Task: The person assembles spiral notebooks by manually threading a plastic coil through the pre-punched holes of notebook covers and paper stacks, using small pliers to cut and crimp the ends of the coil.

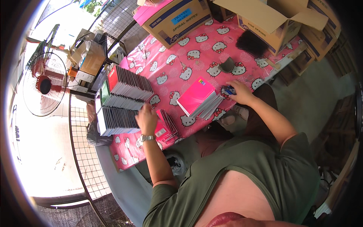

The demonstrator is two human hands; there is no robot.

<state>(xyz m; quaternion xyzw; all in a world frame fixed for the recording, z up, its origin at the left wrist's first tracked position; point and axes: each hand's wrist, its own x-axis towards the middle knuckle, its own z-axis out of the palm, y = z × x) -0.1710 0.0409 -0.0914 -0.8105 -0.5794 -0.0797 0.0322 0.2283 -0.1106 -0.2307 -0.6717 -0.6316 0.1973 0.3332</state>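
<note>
My right hand (241,92) rests at the table's near right side, its fingers closed round a small dark-blue tool (229,90) whose kind I cannot make out. Just left of it lies a stack of pink notebooks (196,97), slightly fanned out. My left hand (146,120), with a wristwatch, is curled beside a row of black-spined spiral notebooks (120,118); whatever its fingers pinch is hidden. Close to that wrist lie more pink spiral notebooks (168,125). Behind stand rows of green-covered notebooks (123,99) and red-covered notebooks (130,83).
A pink tablecloth (162,68) with cartoon cat faces covers the table. Cardboard boxes stand at its back, one closed (177,22) and one with raised flaps (264,26). Nearer are a black-bristled brush (251,43) and a dark curved piece (227,65). A fan (45,85) stands at left.
</note>
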